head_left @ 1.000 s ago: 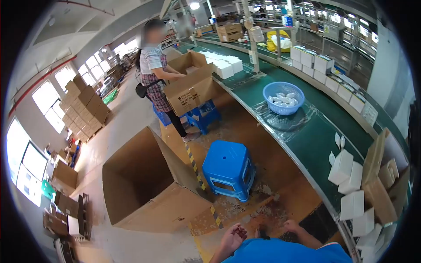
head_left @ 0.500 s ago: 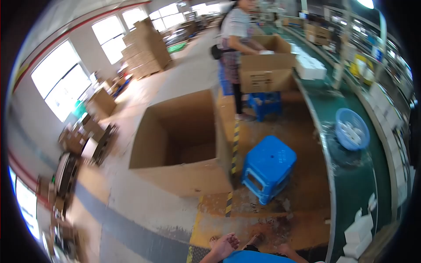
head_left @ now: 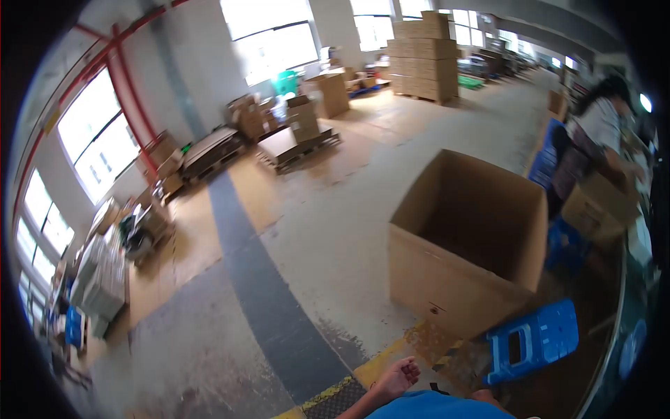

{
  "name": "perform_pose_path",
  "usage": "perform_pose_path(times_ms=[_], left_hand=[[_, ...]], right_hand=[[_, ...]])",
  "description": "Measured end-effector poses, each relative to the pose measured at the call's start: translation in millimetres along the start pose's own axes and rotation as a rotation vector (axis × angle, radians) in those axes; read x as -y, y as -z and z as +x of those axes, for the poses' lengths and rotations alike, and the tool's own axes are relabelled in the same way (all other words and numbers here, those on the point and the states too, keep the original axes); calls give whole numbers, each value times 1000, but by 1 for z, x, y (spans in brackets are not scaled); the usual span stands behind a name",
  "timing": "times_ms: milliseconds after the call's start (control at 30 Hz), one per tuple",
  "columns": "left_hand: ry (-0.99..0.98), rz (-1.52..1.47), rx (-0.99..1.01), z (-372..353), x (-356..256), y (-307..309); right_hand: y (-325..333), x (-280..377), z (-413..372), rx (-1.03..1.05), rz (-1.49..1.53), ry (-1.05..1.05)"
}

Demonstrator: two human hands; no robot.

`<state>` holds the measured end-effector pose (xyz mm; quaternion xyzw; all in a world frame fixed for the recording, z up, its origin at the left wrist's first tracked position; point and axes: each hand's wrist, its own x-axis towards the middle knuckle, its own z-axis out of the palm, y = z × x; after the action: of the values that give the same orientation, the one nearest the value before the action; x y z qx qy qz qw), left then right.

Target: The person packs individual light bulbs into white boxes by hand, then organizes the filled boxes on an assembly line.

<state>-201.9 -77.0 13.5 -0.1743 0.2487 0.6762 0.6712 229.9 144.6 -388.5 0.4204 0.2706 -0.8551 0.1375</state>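
Note:
My left hand (head_left: 396,378) hangs low at the bottom middle of the view, above my blue shirt (head_left: 440,405). It holds nothing, its fingers are loosely apart, and it hovers over the yellow-and-black floor stripe (head_left: 333,392). My right hand does not show. A large open cardboard box (head_left: 457,279) stands on the floor just ahead and to the right, empty as far as I can see inside. A blue plastic stool (head_left: 534,340) stands beside the box's near right corner.
Another person (head_left: 593,136) stands at the right by a brown carton (head_left: 601,202). Stacked cartons on a pallet (head_left: 424,49) stand far back near the windows. A low pallet with boxes (head_left: 296,143) and piles of goods (head_left: 105,272) line the left. A dark grey lane (head_left: 265,293) crosses the concrete floor.
My view has swung left, away from the green conveyor and toward the open floor and windows. The big box and blue stool have slid to the right. My right hand has left the view.

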Motion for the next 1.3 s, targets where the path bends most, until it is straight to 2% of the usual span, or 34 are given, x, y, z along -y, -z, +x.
perform_pose_path(times_ms=[33, 67, 133, 200, 267, 367, 400, 433, 467, 500, 533, 567, 600, 667, 700, 767, 800, 867, 900, 933, 1000, 1133, 1200, 1233, 1300], left_hand=[[-113, 12, -51, -12, -20, 3], [-140, -17, -54, -21, -35, 13], [-318, -51, -137, -39, -61, 35], [-356, -112, -214, -56, -79, 40], [-442, -226, -255, -63, -88, 52], [-462, -370, -218, -64, -99, 67], [-408, -355, -236, -64, -105, 68], [-485, -395, -201, -65, -114, 66], [-551, -431, -173, -65, -122, 66], [-576, -451, -209, -64, -133, 70], [-602, -464, -245, -61, -147, 73], [-607, -438, -279, -61, -159, 71], [-629, -420, -302, -56, -171, 65], [-622, -368, -400, -43, -199, 60], [-661, -336, -478, -32, -214, 51], [-628, -284, -539, -11, -244, 26], [-621, -256, -572, 1, -261, 12], [-563, -172, -554, 31, -293, -15], [-533, -126, -538, 44, -306, -26], [-506, -116, -552, 57, -318, -33], [-430, -14, -544, 79, -340, -45], [-336, -50, -550, 110, -385, -54], [-288, -15, -486, 125, -414, -57], [-294, -9, -470, 135, -430, -57], [-168, -42, -368, 155, -467, -53]], right_hand=[[-46, 29, -17, -264, -716, 99], [-161, 96, -32, -515, -1425, 221], [-235, 149, -13, -459, -1376, 360], [-279, 195, 23, -435, -1413, 373], [-355, 243, 20, -416, -1330, 462], [-393, 285, 69, -268, -1454, 570], [-445, 311, 51, -223, -1449, 549], [-474, 329, 53, -141, -1405, 682], [-468, 335, 93, -91, -1369, 883], [-506, 360, 83, -170, -1493, 1014], [-544, 390, 64, -159, -1467, 995], [-568, 416, 59, -188, -1409, 1277], [-587, 445, 49, -301, -1425, 1429], [-598, 494, 57, -639, -1414, 1557], [-590, 520, 62, -663, -1396, 1539], [-569, 556, 69, -901, -1309, 1335], [-556, 563, 78, -935, -1280, 1305], [-525, 573, 97, -964, -1211, 1100], [-522, 581, 90, -819, -1258, 823], [-523, 585, 88, -833, -1244, 795], [-529, 589, 92, -536, -1422, 464], [-531, 606, 105, -598, -1406, 515], [-537, 627, 112, -605, -956, 694], [-538, 643, 117, -611, -957, 711], [-540, 676, 128, -730, -754, 736]])
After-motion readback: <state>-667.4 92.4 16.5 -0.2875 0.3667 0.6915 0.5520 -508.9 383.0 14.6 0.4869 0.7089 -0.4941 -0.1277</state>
